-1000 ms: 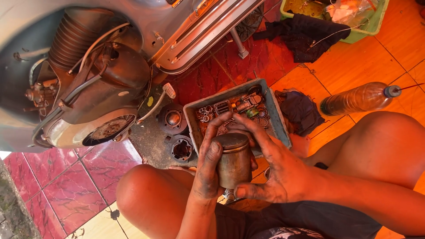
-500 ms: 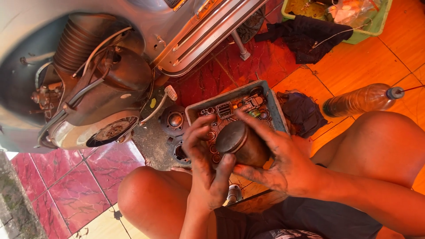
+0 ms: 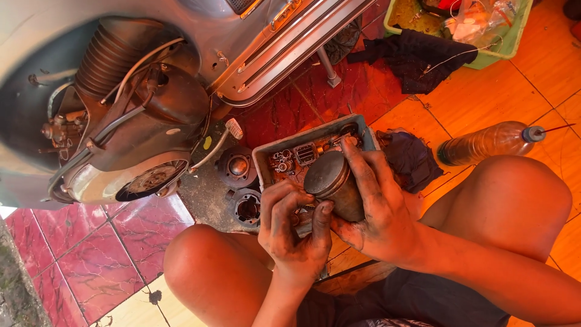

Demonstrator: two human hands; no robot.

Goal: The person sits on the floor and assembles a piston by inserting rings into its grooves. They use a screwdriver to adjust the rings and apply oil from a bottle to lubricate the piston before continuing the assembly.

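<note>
Scooter (image 3: pixel 139 115) fills the upper left, its engine side open. Grey tray (image 3: pixel 266 158) of small parts sits on the floor just right of the engine; bottle (image 3: pixel 484 142) lies farther right. Since a second ago the piston (image 3: pixel 333 184) has tipped from upright to crown-up-left, over the tray. Right hand (image 3: pixel 375 212) wraps it closed; left hand (image 3: pixel 293 227), fingers curled narrow, thumb touching its side.

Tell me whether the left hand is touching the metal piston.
Touching. The head view shows the left hand with its thumb tip pressed against the side of the metal piston, which the right hand grips from the other side.
</note>
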